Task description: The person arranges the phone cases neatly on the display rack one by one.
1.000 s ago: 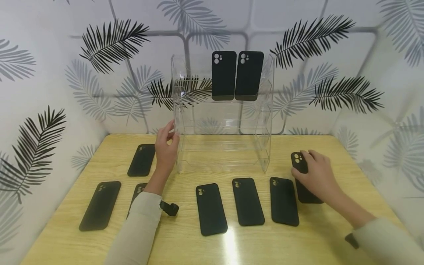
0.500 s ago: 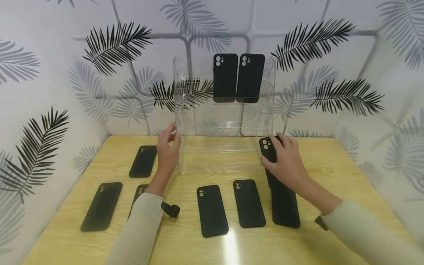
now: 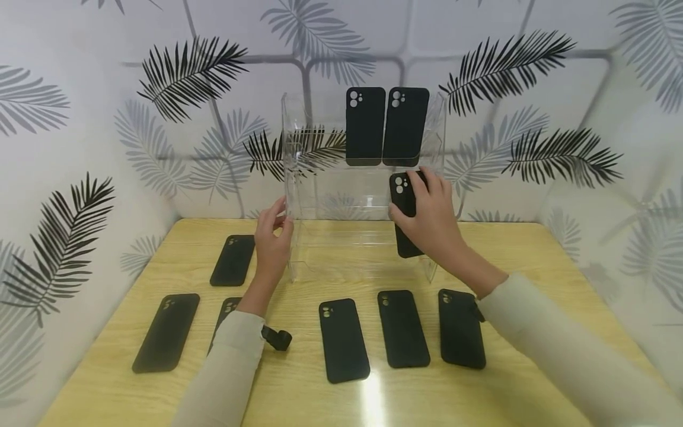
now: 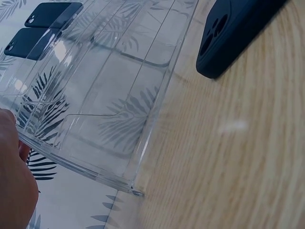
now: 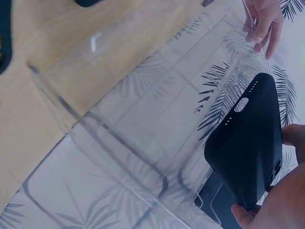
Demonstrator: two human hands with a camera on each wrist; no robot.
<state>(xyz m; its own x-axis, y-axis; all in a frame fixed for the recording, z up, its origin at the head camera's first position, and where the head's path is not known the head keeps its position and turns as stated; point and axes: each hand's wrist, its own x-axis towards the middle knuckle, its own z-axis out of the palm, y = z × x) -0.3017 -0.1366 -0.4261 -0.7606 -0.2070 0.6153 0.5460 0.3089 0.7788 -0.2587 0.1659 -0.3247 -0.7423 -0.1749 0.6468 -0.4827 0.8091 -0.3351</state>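
Note:
In the head view my right hand (image 3: 431,216) grips a black phone case (image 3: 404,204) by its edges. That case is raised in front of the middle tiers of a clear acrylic stand (image 3: 347,234); its bottom edge with the charging-port cutout shows in the right wrist view (image 5: 245,143). My left hand (image 3: 273,237) pinches the stand's left side panel. Two black phone cases, a left one (image 3: 365,127) and a right one (image 3: 407,127), lean side by side on the top tier, toward its right end.
On the wooden table (image 3: 299,403) lie several more black phone cases, among them a near middle one (image 3: 344,341), one to its right (image 3: 404,329) and one at the far left (image 3: 166,332). A leaf-patterned wall covering (image 3: 197,136) rises behind the stand.
My right hand has lifted the rightmost phone case from the table and carried it left and up to the stand. My left hand stays at the stand's left side.

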